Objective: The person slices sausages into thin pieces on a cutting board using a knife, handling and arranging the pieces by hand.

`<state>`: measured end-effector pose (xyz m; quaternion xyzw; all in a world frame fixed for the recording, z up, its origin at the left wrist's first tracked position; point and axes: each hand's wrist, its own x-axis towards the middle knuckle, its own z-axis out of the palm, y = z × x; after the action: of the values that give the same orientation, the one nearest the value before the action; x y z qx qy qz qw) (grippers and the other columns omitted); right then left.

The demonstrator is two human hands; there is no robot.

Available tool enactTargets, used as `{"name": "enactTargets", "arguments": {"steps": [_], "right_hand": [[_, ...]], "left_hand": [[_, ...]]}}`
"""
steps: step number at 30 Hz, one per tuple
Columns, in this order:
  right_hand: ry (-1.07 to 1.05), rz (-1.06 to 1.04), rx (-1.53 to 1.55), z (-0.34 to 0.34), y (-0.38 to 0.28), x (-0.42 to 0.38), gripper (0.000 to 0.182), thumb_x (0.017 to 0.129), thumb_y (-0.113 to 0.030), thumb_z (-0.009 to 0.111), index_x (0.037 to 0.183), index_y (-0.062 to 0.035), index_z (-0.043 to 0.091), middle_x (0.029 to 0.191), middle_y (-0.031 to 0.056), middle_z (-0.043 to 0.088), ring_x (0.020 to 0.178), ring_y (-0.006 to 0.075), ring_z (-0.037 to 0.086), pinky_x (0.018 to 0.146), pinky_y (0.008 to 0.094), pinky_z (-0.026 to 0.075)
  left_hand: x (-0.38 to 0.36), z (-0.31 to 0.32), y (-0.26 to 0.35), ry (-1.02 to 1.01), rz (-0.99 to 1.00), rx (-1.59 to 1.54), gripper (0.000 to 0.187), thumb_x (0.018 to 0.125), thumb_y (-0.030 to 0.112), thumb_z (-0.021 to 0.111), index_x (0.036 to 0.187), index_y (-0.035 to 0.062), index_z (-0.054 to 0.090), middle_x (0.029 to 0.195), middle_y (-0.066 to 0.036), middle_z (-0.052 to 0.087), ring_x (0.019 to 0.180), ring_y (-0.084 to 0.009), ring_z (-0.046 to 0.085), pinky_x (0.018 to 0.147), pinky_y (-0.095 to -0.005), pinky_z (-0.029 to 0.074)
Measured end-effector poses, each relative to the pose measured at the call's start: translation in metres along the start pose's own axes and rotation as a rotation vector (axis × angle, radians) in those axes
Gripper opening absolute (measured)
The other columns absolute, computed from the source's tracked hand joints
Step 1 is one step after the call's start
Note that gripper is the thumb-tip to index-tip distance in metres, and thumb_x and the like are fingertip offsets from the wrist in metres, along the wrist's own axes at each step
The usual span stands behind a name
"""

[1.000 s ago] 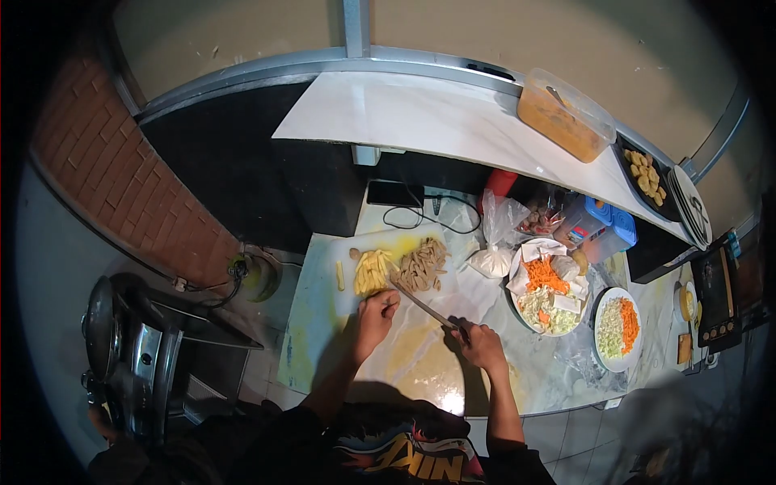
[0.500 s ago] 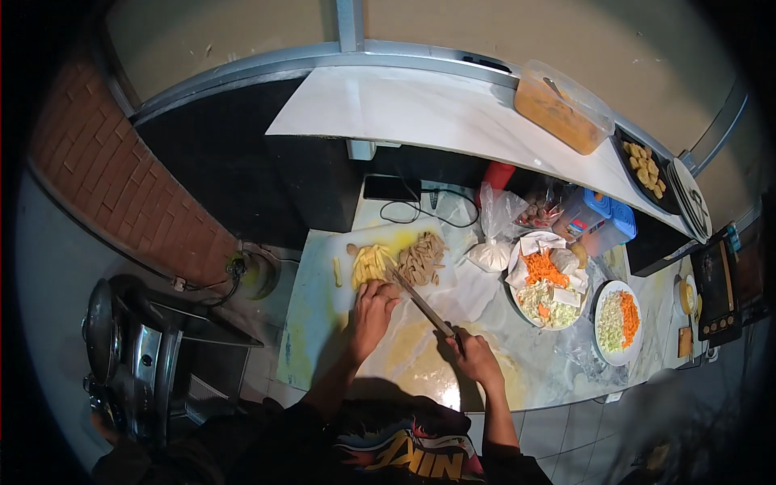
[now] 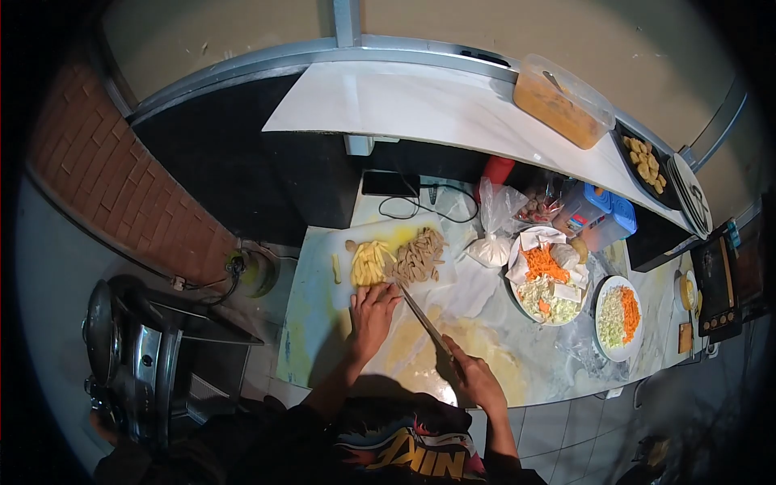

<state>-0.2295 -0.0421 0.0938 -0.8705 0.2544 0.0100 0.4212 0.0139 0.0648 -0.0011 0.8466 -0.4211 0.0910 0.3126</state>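
My right hand point(image 3: 478, 378) is wrapped around the handle of a long knife point(image 3: 424, 319). The blade points away and to the left, its tip just right of my left hand's fingers. My left hand point(image 3: 372, 319) rests at the near edge of the cutting board point(image 3: 343, 287), fingers bent down against the near end of a pile of yellow food strips point(image 3: 370, 263). To the right of that pile lies a heap of greyish-brown strips point(image 3: 420, 257). One yellow strip point(image 3: 336, 268) lies apart on the left. What sits under my left fingertips is partly hidden.
Right of the board are a knotted plastic bag of white contents point(image 3: 490, 250), a plate of shredded carrot and cabbage point(image 3: 540, 309), and another vegetable plate point(image 3: 603, 327). A phone point(image 3: 390, 183) with a cable lies behind. A raised shelf point(image 3: 388, 101) overhangs the back; a stove stands left.
The knife has drawn back toward me, its tip leaving the yellow strips for the board's near edge. My right hand has moved slightly nearer. My left hand's fingers have spread a little.
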Motion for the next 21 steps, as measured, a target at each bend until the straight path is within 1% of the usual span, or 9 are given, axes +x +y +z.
{"name": "enactTargets", "arguments": {"steps": [2, 5, 8, 9, 11, 12, 14, 18, 21], "right_hand": [[-0.018, 0.002, -0.029, 0.004, 0.001, -0.002, 0.068, 0.1, -0.004, 0.056, 0.161, -0.0226, 0.035, 0.099, 0.0293, 0.071, 0.096, 0.0497, 0.066, 0.079, 0.0562, 0.049], [-0.008, -0.017, -0.061, 0.008, -0.001, -0.002, 0.076, 0.096, 0.0, 0.057, 0.163, -0.0247, 0.031, 0.106, 0.0291, 0.07, 0.099, 0.0497, 0.066, 0.082, 0.0573, 0.05], [-0.045, 0.008, -0.08, 0.007, -0.005, -0.002, 0.084, 0.092, 0.005, 0.058, 0.164, -0.0259, 0.027, 0.109, 0.0283, 0.07, 0.1, 0.0497, 0.066, 0.083, 0.0582, 0.05], [-0.07, 0.031, -0.082, 0.005, -0.008, -0.002, 0.089, 0.087, 0.008, 0.059, 0.164, -0.0245, 0.028, 0.113, 0.0292, 0.069, 0.102, 0.0506, 0.065, 0.085, 0.0581, 0.051], [-0.118, 0.08, -0.082, 0.001, -0.016, -0.001, 0.098, 0.077, 0.013, 0.06, 0.163, -0.0218, 0.028, 0.12, 0.0308, 0.067, 0.106, 0.0525, 0.064, 0.089, 0.0578, 0.053], [-0.096, 0.067, -0.09, 0.003, -0.014, -0.001, 0.097, 0.08, 0.012, 0.06, 0.163, -0.0233, 0.027, 0.116, 0.03, 0.068, 0.104, 0.0515, 0.065, 0.086, 0.0577, 0.052], [-0.053, 0.039, -0.106, 0.008, -0.009, -0.001, 0.094, 0.085, 0.011, 0.059, 0.164, -0.0264, 0.026, 0.108, 0.0286, 0.071, 0.099, 0.0496, 0.066, 0.082, 0.0575, 0.051], [-0.054, 0.056, -0.12, 0.006, -0.011, -0.002, 0.09, 0.086, 0.009, 0.059, 0.164, -0.0244, 0.028, 0.107, 0.0288, 0.071, 0.098, 0.0496, 0.067, 0.082, 0.0576, 0.051], [-0.074, 0.089, -0.129, 0.004, -0.014, 0.0, 0.086, 0.088, 0.008, 0.058, 0.163, -0.0228, 0.029, 0.106, 0.0287, 0.071, 0.098, 0.0495, 0.067, 0.082, 0.0577, 0.051]], "left_hand": [[-0.006, 0.006, -0.001, 0.017, -0.002, 0.037, 0.025, 0.093, 0.024, 0.073, 0.116, 0.0136, 0.078, 0.117, 0.0, 0.071, 0.105, -0.0236, 0.059, 0.085, -0.0414, 0.042], [-0.006, 0.007, -0.001, 0.013, -0.012, 0.047, 0.023, 0.095, 0.022, 0.07, 0.116, 0.0141, 0.078, 0.118, 0.001, 0.071, 0.106, -0.023, 0.06, 0.086, -0.0408, 0.042], [-0.005, 0.005, -0.001, 0.008, -0.014, 0.02, 0.024, 0.095, 0.02, 0.07, 0.117, 0.0141, 0.077, 0.119, 0.0, 0.071, 0.107, -0.023, 0.06, 0.086, -0.0407, 0.042], [-0.005, 0.004, -0.001, 0.007, -0.01, 0.008, 0.024, 0.095, 0.019, 0.07, 0.117, 0.0141, 0.077, 0.119, 0.0, 0.071, 0.108, -0.0231, 0.06, 0.086, -0.0407, 0.042], [-0.004, 0.004, -0.001, 0.041, -0.003, -0.033, 0.024, 0.093, 0.016, 0.072, 0.116, 0.0126, 0.077, 0.113, -0.002, 0.073, 0.102, -0.0253, 0.061, 0.085, -0.0413, 0.042], [-0.004, 0.004, -0.001, 0.058, 0.001, -0.053, 0.024, 0.093, 0.014, 0.072, 0.116, 0.0118, 0.077, 0.111, -0.003, 0.073, 0.099, -0.0264, 0.061, 0.085, -0.0416, 0.042], [-0.003, 0.006, -0.002, 0.046, -0.015, -0.053, 0.025, 0.092, 0.014, 0.072, 0.117, 0.0118, 0.076, 0.108, -0.004, 0.072, 0.099, -0.0272, 0.06, 0.085, -0.0422, 0.042], [0.002, 0.006, 0.001, 0.033, -0.047, 0.002, 0.028, 0.092, 0.013, 0.072, 0.12, 0.0125, 0.075, 0.102, -0.005, 0.068, 0.099, -0.0287, 0.059, 0.085, -0.0431, 0.041], [0.006, 0.002, 0.004, -0.049, -0.047, 0.003, 0.027, 0.091, 0.011, 0.071, 0.118, 0.0121, 0.076, 0.099, -0.005, 0.065, 0.1, -0.0297, 0.058, 0.086, -0.0432, 0.041]]}}
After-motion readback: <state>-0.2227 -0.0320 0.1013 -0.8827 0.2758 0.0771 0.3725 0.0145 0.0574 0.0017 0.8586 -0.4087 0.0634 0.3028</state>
